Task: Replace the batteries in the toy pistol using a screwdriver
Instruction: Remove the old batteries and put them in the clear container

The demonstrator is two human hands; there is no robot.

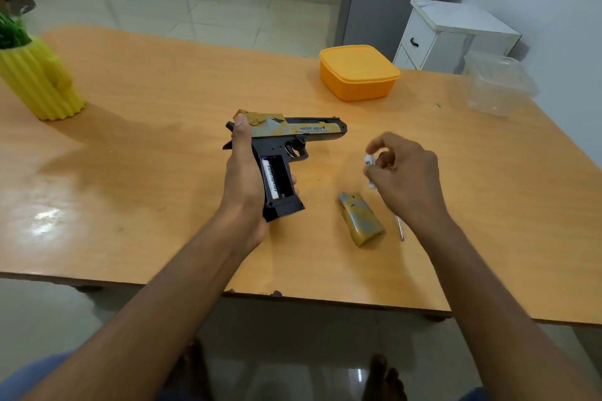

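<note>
Wooden table [136, 146] bearing a yellow ribbed planter [39, 81] far left, an orange lidded box [358, 73] and a clear container [498, 85] far right. Left hand [244, 179] grips the toy pistol [283, 153] above the table's centre (grip compartment open, one battery [271, 180] seated). Right hand [404, 172] pinches a second battery [369, 161]. Detached grip cover [360, 220] lies between; the right wrist partly hides the screwdriver [400, 228].
</note>
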